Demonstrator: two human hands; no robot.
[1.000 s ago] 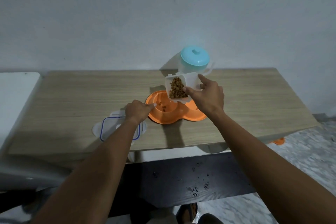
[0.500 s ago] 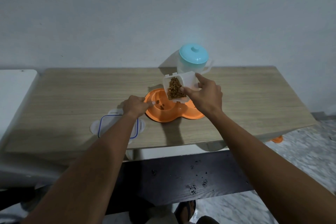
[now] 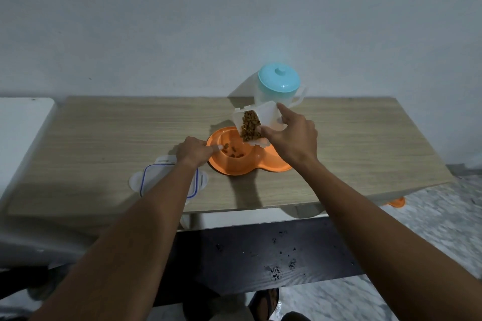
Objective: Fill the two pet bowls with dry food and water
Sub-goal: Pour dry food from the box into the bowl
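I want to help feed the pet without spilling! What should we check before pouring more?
1. Container mouth over the left bowl: ok, the food container is tilted above the orange double bowl.
2. Grip on the container: ok, the right hand holds it.
3. Bowl steadied: ok, the left hand touches its rim.
4. Left bowl filled: not ok, only a few kibble pieces lie inside.
5. Water in the right bowl: cannot tell, the hand hides it.
6. Pitcher within reach: ok, standing behind the bowl, lid on.

Wooden table [image 3: 104, 138] against pale wall [image 3: 182, 21], dark bench [image 3: 260, 255] below
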